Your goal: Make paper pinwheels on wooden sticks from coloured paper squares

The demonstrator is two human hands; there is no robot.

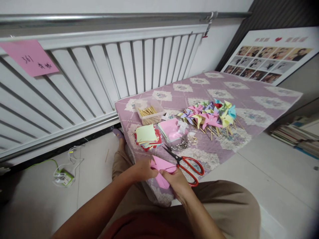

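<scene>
Both my hands hold a pink paper piece (161,167) over the near corner of a low table covered in a purple patterned cloth (249,96). My left hand (143,169) pinches its left side, fingers closed. My right hand (177,181) grips its right side, fingers closed. Red-handled scissors (186,164) lie on the cloth just right of my hands. Beyond them sit a stack of coloured paper squares (147,136), a pink sheet pile (169,127) and a small heap of metal pins (181,145).
A clear box of wooden sticks (149,113) stands at the table's back left. A heap of finished paper pinwheels on sticks (211,116) lies mid-table. A white radiator (99,76) lines the wall. A power strip (63,177) lies on the floor, books (296,134) at right.
</scene>
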